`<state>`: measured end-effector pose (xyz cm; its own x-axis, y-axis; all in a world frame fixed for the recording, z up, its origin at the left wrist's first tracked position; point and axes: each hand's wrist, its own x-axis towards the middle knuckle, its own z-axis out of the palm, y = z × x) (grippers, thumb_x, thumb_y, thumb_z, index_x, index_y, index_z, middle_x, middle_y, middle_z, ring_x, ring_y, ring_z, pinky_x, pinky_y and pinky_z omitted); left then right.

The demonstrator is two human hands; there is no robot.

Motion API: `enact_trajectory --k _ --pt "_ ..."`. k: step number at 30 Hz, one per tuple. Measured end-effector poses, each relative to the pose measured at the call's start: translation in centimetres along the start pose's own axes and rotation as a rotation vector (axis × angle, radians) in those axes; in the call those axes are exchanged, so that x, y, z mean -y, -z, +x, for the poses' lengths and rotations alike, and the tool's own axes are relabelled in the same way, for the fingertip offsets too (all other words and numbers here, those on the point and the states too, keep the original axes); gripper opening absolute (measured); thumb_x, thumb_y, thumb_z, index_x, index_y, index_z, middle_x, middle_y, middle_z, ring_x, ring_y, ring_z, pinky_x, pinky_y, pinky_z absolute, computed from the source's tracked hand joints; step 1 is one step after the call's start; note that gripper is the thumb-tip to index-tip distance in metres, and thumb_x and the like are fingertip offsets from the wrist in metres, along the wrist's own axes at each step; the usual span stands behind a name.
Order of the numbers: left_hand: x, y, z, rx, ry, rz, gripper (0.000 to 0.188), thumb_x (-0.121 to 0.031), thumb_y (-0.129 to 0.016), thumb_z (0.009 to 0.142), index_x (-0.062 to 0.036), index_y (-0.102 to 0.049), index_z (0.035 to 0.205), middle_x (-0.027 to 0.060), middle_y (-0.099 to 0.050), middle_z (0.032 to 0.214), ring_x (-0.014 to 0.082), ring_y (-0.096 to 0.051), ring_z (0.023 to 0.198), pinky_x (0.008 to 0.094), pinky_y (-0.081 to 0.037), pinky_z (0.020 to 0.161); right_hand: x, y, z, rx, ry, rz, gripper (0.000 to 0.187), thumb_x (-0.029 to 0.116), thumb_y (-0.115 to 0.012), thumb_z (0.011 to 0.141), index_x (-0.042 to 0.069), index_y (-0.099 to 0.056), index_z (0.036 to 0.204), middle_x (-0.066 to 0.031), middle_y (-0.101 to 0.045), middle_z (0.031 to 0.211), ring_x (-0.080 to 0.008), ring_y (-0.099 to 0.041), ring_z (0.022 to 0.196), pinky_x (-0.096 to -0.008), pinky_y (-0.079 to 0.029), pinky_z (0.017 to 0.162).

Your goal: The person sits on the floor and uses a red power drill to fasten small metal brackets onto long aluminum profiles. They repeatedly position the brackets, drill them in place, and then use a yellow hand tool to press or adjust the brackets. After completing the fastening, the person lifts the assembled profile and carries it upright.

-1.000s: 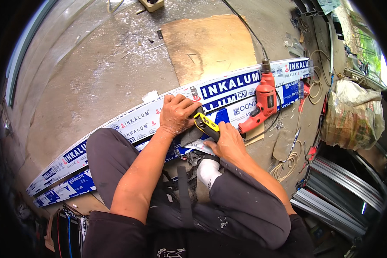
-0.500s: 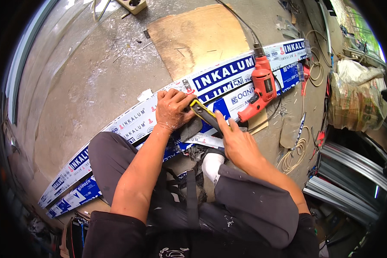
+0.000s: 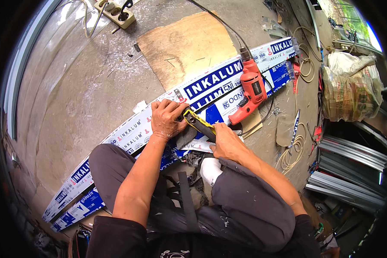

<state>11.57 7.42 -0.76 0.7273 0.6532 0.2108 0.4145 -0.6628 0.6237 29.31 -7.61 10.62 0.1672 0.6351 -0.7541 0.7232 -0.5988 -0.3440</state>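
Observation:
My left hand (image 3: 167, 120) is closed over the edge of a long metal profile (image 3: 131, 135) wrapped in blue-and-white printed film, its fingers curled on top. My right hand (image 3: 228, 141) grips a yellow-and-black hand tool (image 3: 200, 124). The tool's far end lies against the profile, right beside the fingers of my left hand. Its underside is hidden, so its exact kind does not show. To the right, a red power drill (image 3: 253, 88) lies across the wrapped profiles, touched by neither hand. A dark flat piece (image 3: 185, 137) shows beneath the tool.
Beyond the profiles lies a plywood sheet (image 3: 182, 49). A beige socket strip (image 3: 116, 13) sits at the far left, and the drill's black cable (image 3: 225, 23) runs away from it. Coiled cord (image 3: 293, 157), a bulky sack (image 3: 352, 92) and stacked metal profiles (image 3: 350, 155) are on the right.
The whole view has shifted a little, bringing more of the socket strip in. My right hand and the tool have drawn slightly nearer to me. The left hand keeps its hold on the profile.

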Motion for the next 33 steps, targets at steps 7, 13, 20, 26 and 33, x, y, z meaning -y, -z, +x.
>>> enact_trajectory --k 7,13,20,26,33 --pt "0.2 -0.1 0.0 0.002 -0.012 0.025 0.051 -0.024 -0.085 0.062 -0.0257 -0.078 0.112 -0.0063 -0.069 0.089 0.0175 -0.064 0.092 0.0389 -0.04 0.086 -0.5 -2.1 1.7 -0.188 0.02 -0.111 0.038 0.02 -0.082 0.085 0.004 -0.055 0.107 -0.0224 -0.069 0.099 -0.0479 -0.07 0.092 -0.0585 -0.055 0.079" --pt "0.3 -0.1 0.1 -0.012 -0.03 0.039 0.055 -0.027 -0.088 0.06 -0.025 -0.08 0.114 -0.0053 -0.072 0.094 0.0185 -0.065 0.093 0.0391 -0.042 0.088 -1.2 -2.6 1.7 -0.436 0.3 0.018 0.033 0.027 -0.086 0.081 0.007 -0.062 0.091 -0.016 -0.068 0.077 -0.0419 -0.07 0.07 -0.0504 -0.056 0.064" --pt "0.0 -0.4 0.2 -0.06 -0.039 0.049 0.038 -0.034 -0.094 0.074 -0.0209 -0.083 0.108 -0.0028 -0.073 0.089 0.0194 -0.065 0.09 0.0379 -0.042 0.088 -8.2 5.2 -11.8 -0.709 -0.225 0.109 0.039 0.022 -0.083 0.092 0.0 -0.066 0.12 -0.0282 -0.073 0.094 -0.047 -0.073 0.086 -0.0538 -0.056 0.075" --pt "-0.2 -0.4 0.3 -0.029 -0.048 0.096 0.037 -0.032 -0.094 0.075 -0.021 -0.082 0.108 -0.0017 -0.073 0.089 0.0206 -0.065 0.091 0.038 -0.042 0.089 -20.7 8.5 -19.4 -0.321 -0.523 -0.179 0.03 0.009 -0.073 0.094 0.001 -0.069 0.122 -0.0287 -0.074 0.088 -0.0439 -0.073 0.08 -0.0517 -0.058 0.071" --pt "-0.6 -0.3 0.4 0.019 -0.034 0.143 0.038 -0.033 -0.093 0.076 -0.0181 -0.082 0.109 -0.0012 -0.071 0.091 0.0205 -0.065 0.094 0.0385 -0.041 0.091 -26.4 -4.5 -14.6 -0.237 -0.572 1.032 0.028 0.013 -0.077 0.097 0.001 -0.071 0.121 -0.0065 -0.074 0.087 -0.0115 -0.066 0.067 -0.0273 -0.053 0.054"
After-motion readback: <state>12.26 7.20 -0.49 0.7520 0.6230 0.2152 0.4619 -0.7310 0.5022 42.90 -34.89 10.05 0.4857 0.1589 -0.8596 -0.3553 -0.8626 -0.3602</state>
